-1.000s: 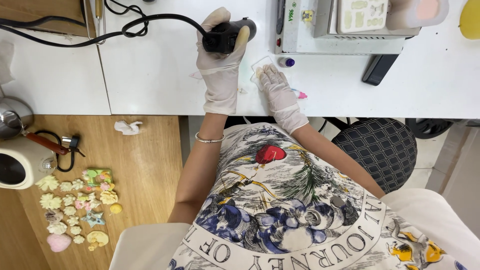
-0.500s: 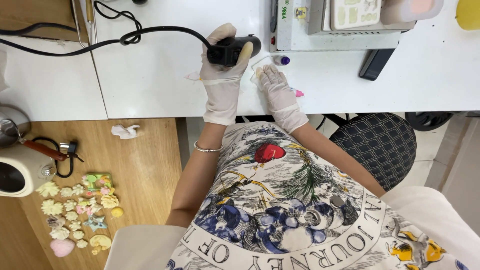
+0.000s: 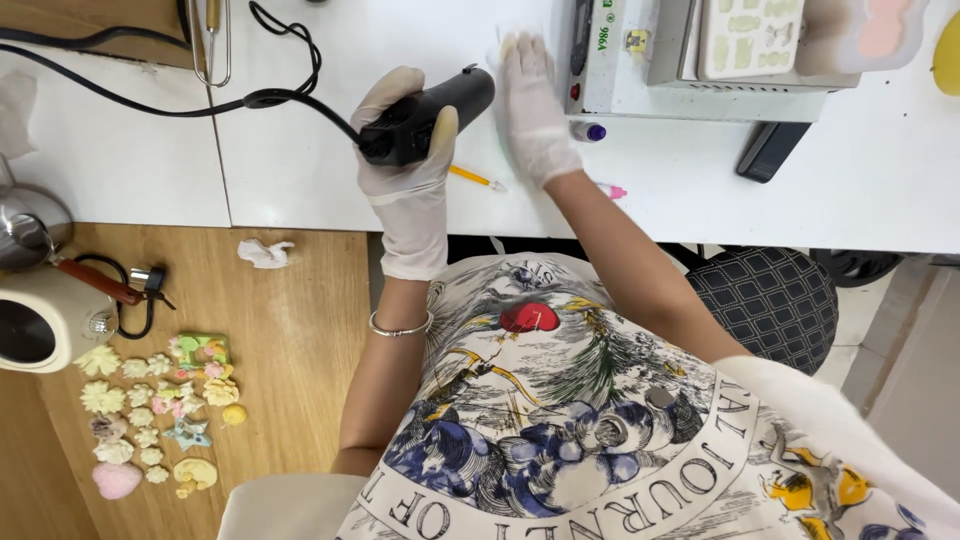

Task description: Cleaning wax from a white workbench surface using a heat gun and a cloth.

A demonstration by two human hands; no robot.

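Top centre of the frame, my gloved left hand (image 3: 405, 160) grips a black corded tool (image 3: 425, 117); my right hand (image 3: 535, 105), fingers spread, lies flat on the white bench (image 3: 300, 170).

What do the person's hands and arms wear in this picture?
Both the left hand and the right hand wear thin, whitish disposable gloves that end just past the wrists. The forearms are uncovered, with no sleeves reaching them. A slim silver bangle circles the left forearm.
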